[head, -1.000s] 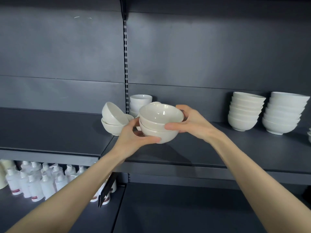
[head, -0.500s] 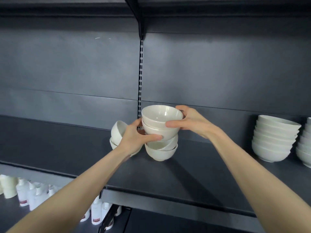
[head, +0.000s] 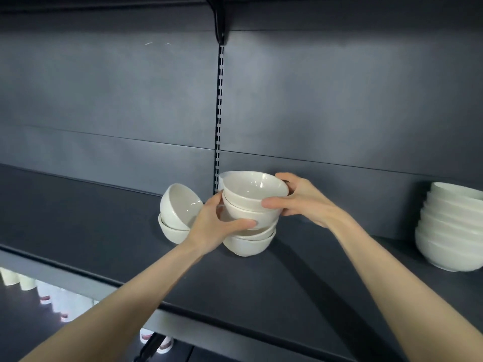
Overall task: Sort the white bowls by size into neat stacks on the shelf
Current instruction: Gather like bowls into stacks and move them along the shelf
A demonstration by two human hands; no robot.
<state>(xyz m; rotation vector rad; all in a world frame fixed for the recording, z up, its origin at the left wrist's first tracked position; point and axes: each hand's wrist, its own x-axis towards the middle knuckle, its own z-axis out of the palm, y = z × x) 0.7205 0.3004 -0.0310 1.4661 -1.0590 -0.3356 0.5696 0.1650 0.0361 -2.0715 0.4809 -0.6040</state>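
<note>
Two small white bowls (head: 251,202), nested one in the other, sit between my hands at mid-frame. My left hand (head: 217,226) grips their left side with the thumb under the lower bowl. My right hand (head: 298,197) holds the right rim. Directly under them two more nested bowls (head: 248,242) stand on the dark shelf (head: 300,278); the held pair rests on or just above these. To the left, a bowl tilted on its side (head: 180,205) lies in another bowl (head: 171,232). Behind the held pair a white rim (head: 224,176) shows, mostly hidden.
A tall stack of larger white bowls (head: 452,228) stands at the right edge of the shelf. A slotted upright (head: 219,113) runs up the back wall. White bottles (head: 49,296) show on a lower shelf at bottom left.
My hands carried the nested pair from in front of the shelf onto the two bowls standing there. The view has tilted up and moved closer.
</note>
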